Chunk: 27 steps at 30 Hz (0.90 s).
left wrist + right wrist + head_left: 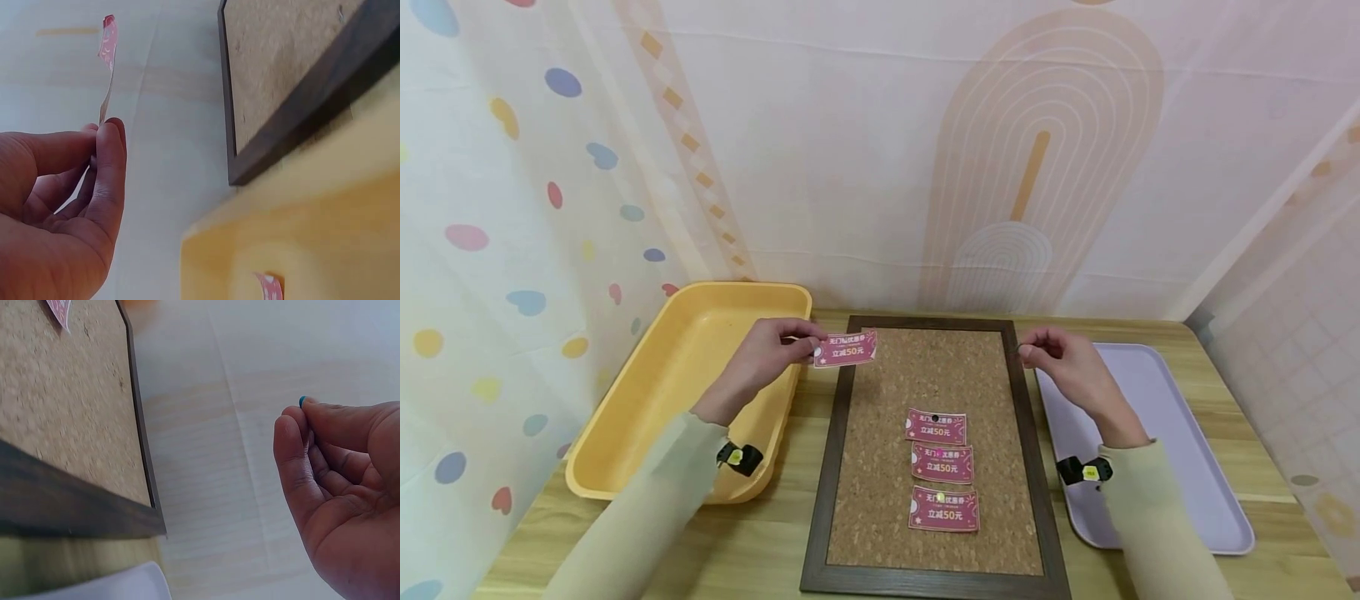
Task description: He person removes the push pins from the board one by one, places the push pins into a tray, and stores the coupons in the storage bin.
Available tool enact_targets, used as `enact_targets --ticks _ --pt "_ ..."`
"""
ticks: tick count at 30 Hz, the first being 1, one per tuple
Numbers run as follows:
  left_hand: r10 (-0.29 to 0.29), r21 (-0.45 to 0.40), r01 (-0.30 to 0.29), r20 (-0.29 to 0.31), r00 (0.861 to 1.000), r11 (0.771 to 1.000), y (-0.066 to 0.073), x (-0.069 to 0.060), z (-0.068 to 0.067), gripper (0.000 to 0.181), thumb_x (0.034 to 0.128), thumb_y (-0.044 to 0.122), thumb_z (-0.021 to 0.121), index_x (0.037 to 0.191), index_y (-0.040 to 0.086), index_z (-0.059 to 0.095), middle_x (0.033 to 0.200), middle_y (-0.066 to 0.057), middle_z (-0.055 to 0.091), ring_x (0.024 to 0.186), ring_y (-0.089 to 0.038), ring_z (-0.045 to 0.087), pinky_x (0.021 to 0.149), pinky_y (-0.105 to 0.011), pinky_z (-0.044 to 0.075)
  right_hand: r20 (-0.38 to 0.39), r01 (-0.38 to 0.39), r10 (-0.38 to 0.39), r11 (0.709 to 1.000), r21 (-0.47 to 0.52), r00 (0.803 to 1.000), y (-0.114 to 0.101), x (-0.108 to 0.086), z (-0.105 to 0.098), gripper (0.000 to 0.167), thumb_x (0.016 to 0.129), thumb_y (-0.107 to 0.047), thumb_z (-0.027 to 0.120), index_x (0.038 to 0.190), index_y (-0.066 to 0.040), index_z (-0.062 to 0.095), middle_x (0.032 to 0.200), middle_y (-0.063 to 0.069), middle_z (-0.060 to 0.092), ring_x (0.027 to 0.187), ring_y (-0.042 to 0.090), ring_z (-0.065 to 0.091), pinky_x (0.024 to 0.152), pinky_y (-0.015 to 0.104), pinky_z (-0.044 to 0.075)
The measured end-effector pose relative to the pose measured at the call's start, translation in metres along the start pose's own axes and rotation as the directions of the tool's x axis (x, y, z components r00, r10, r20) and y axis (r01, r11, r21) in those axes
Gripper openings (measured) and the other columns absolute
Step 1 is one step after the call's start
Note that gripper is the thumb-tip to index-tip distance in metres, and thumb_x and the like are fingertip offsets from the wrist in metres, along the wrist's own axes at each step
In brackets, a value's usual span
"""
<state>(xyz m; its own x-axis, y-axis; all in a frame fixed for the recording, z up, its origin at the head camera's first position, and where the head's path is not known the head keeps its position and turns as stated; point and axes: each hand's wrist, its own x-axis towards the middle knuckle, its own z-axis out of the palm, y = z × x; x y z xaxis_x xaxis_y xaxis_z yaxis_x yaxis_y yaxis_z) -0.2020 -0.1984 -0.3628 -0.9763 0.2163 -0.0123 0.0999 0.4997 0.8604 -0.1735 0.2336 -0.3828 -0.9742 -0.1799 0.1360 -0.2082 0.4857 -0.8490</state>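
Observation:
My left hand (767, 358) pinches a pink coupon (846, 350) by its left edge, above the upper left of the framed cork board (880, 467). In the left wrist view the coupon (107, 47) is seen nearly edge-on, between thumb and fingers of the left hand (69, 187). My right hand (1071, 367), beside the board's upper right corner, pinches a small blue thing (302, 400) between thumb and finger; most of it is hidden. Three coupons lie in a column on the cork: the top one (936, 430) with a black pin, the middle (955, 468) with pink, the lowest (944, 518) with yellow.
A yellow bin (681, 392) stands left of the board, with a pink-and-white paper (271, 288) inside it in the left wrist view. A lilac tray (1180, 467) lies to the right, partly under my right forearm. A patterned curtain (850, 167) hangs behind the wooden table (775, 550).

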Motion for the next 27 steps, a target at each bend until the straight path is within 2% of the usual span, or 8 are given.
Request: enact_targets --ticks 5,13,18,24,27 --pt "-0.009 -0.009 0.009 0.002 1.000 1.000 -0.006 -0.001 -0.014 0.024 0.1021 0.006 0.059 0.119 -0.004 0.073 0.115 -0.020 0.070 0.091 -0.019 0.067 0.079 -0.029 0.058 -0.016 -0.005 0.005 1.000 -0.020 1.000 0.004 -0.003 -0.010 0.020 0.104 -0.014 0.063 0.113 0.003 0.067 0.099 0.012 0.071 0.092 0.018 0.070 0.080 0.021 0.052" --pt "-0.018 -0.018 0.018 -0.018 1.000 1.000 -0.016 -0.004 -0.035 0.024 0.1023 0.008 0.060 0.119 -0.005 0.072 0.113 -0.021 0.070 0.084 -0.012 0.067 0.075 -0.029 0.060 -0.036 -0.016 0.015 0.999 -0.037 0.999 0.013 -0.007 -0.022 0.020 0.104 -0.013 0.063 0.114 0.004 0.065 0.101 0.013 0.070 0.087 0.011 0.066 0.078 0.021 0.051" --pt "-0.016 0.034 0.017 -0.023 1.000 0.999 -0.024 -0.004 -0.048 0.025 0.1020 0.011 0.063 0.120 -0.003 0.073 0.115 -0.019 0.070 0.085 -0.014 0.065 0.072 -0.024 0.057 -0.053 -0.013 0.011 0.999 -0.052 0.999 0.016 -0.009 -0.030 0.020 0.104 -0.011 0.062 0.113 0.006 0.065 0.102 0.016 0.070 0.086 0.006 0.066 0.078 0.019 0.051" --pt "-0.007 0.106 0.012 -0.040 0.999 0.994 -0.037 -0.001 -0.065 0.023 0.1020 0.011 0.063 0.118 -0.003 0.073 0.113 -0.018 0.070 0.085 -0.012 0.062 0.072 -0.022 0.053 -0.047 0.004 -0.005 1.000 -0.019 0.999 0.024 -0.010 -0.037 0.018 0.104 -0.006 0.060 0.112 0.009 0.063 0.102 0.021 0.070 0.086 0.005 0.067 0.078 0.017 0.053" --pt "0.009 0.096 -0.007 -0.019 1.000 0.995 -0.043 0.000 -0.073 0.024 0.1021 0.008 0.062 0.120 -0.006 0.071 0.114 -0.020 0.070 0.087 -0.010 0.064 0.075 -0.021 0.054 -0.056 -0.007 0.004 0.999 -0.049 0.998 0.027 -0.010 -0.042 0.018 0.104 -0.008 0.061 0.111 0.009 0.064 0.097 0.015 0.071 0.085 0.003 0.066 0.077 0.016 0.052"
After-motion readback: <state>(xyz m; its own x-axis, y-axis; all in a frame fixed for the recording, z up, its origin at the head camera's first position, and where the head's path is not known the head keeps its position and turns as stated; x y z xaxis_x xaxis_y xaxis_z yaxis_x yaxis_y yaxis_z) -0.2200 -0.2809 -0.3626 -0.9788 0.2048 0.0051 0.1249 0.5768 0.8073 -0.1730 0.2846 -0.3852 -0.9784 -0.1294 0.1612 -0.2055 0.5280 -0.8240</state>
